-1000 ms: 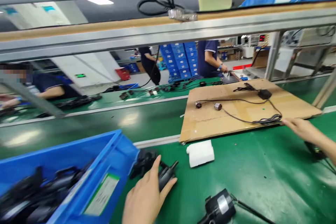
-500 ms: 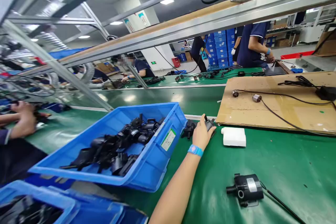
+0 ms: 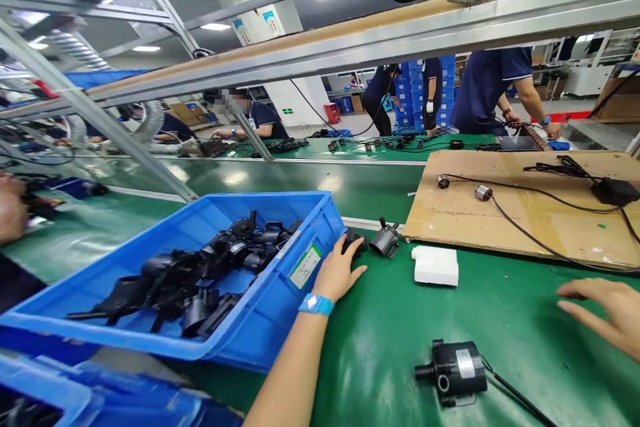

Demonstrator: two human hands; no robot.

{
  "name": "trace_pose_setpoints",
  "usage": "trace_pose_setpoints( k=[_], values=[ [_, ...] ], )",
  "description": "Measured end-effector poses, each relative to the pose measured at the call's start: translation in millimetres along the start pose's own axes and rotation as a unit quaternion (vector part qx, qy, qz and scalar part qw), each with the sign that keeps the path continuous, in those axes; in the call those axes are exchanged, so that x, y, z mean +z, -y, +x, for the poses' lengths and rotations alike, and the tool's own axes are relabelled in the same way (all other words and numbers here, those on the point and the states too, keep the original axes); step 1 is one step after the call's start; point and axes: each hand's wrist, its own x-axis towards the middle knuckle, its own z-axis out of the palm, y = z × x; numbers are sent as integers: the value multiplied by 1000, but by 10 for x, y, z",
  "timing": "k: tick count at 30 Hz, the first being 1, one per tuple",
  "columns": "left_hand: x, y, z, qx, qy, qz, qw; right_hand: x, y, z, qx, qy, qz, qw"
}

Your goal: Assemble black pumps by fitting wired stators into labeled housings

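My left hand (image 3: 341, 271), with a blue band on the wrist, reaches along the right wall of the blue bin (image 3: 270, 307). Its fingers are spread at a small black part (image 3: 354, 240), which they partly hide; I cannot tell whether they touch it. Just right of that part, a dark grey pump-like unit (image 3: 385, 240) lies on the green bench, apart from the hand. At the right edge my right hand (image 3: 607, 313) hovers over the bench, fingers apart and holding nothing. A black pump (image 3: 457, 373) with a silver label and a cable lies in front.
Several black pump-like parts (image 3: 200, 280) fill the bin. A white block (image 3: 436, 265) sits beside a cardboard sheet (image 3: 525, 227) with two metal connectors on cables. Another blue bin (image 3: 40, 387) stands at lower left. A metal shelf rail (image 3: 320, 57) crosses above. Co-workers stand beyond.
My left hand has left the dark grey unit on the bench and shifted left to the black part by the bin. My right hand has come into view at the right.
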Motion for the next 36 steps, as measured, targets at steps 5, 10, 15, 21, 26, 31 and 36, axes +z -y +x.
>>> trace_pose_setpoints(
  k=[5, 10, 15, 21, 26, 31, 36],
  values=[
    [-111, 2, -365, -5, -5, -54, 998, 545, 637, 467, -101, 174, 50, 978],
    [-412, -437, -496, 12, 7, -167, 986, 805, 1175, 592, -155, 106, 122, 975],
    [-578, -1155, -405, 97, 101, -389, 911, 790, 1442, 539, -217, -27, 161, 963],
    [-555, -1506, -498, 81, 211, -518, 825, 748, 1443, 306, -241, -129, 194, 942],
    [-362, -1360, -581, 109, 92, -491, 859, 721, 1490, 196, -98, 7, 347, 933],
    [-254, -1288, -604, 97, 64, -558, 821, 723, 1599, 153, 54, 57, 478, 875],
    [-283, -1292, -593, 105, 42, -553, 825, 778, 1640, 131, 115, 109, 553, 818]
  ],
)
